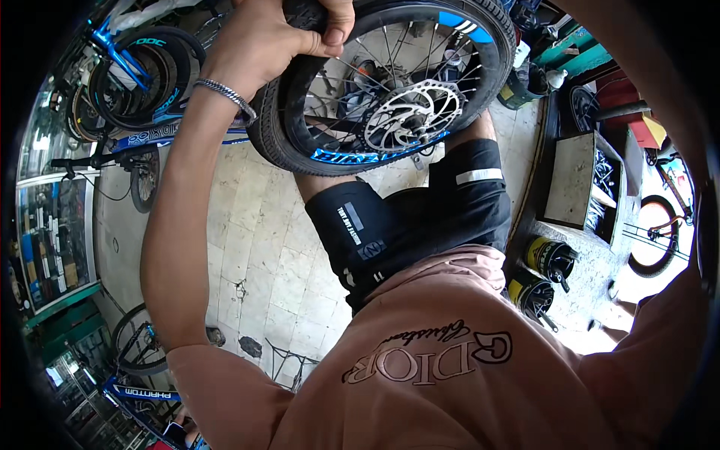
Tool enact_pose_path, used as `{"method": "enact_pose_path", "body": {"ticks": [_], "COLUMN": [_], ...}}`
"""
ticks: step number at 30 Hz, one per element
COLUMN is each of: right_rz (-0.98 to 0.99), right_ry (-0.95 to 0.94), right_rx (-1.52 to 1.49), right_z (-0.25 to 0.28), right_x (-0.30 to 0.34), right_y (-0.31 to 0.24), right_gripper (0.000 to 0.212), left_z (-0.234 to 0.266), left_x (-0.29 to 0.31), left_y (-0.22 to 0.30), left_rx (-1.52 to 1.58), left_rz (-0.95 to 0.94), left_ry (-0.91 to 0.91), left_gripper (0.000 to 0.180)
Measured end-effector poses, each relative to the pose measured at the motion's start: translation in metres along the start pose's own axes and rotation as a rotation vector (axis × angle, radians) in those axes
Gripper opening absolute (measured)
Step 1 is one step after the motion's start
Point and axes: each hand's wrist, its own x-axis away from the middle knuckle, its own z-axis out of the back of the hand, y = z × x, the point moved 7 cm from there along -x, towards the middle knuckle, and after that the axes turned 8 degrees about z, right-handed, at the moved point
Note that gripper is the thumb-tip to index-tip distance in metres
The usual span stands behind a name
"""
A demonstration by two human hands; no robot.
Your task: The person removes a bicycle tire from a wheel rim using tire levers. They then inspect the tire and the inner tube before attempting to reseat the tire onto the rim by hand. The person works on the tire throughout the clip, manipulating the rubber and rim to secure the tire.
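Note:
A bicycle wheel [352, 155] with a black rim, blue markings and thin spokes is held up at the top of the head view, above my knees. Its silver disc brake rotor [379, 127] faces me. My left hand [266, 39] grips the black tire [271, 139] at the wheel's upper left, thumb and a bent finger pressed together on it. On the left side a dark gap shows between tire and rim; whether the tire is fully seated I cannot tell. My right arm [679, 97] reaches up along the right edge, and its hand is out of view.
Left stand a blue bicycle frame [131, 67], several tires [154, 41] and a glass display case [56, 247]. Another blue bicycle [139, 391] is lower left. Right are an open box [574, 180] of metal parts, black-and-yellow containers [541, 255] and a bicycle with an orange-rimmed wheel [651, 214].

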Motion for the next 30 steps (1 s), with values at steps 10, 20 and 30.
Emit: {"method": "enact_pose_path", "body": {"ticks": [10,20,30], "right_rz": [-0.040,-0.104,-0.093], "right_ry": [0.040,0.067,0.079], "right_rx": [0.081,0.156,0.165], "right_z": [-0.005,-0.015,-0.013], "right_x": [-0.006,-0.008,-0.010], "right_y": [0.003,0.013,0.012], "right_gripper": [0.059,0.071,0.073], "left_z": [0.001,-0.006,-0.011], "left_x": [-0.001,-0.001,-0.003], "left_y": [0.001,-0.008,-0.019], "left_rx": [-0.180,-0.211,-0.442], "left_rz": [-0.158,-0.122,-0.099], "left_ry": [0.325,0.558,0.516], "left_gripper": [0.027,0.020,0.034]}}
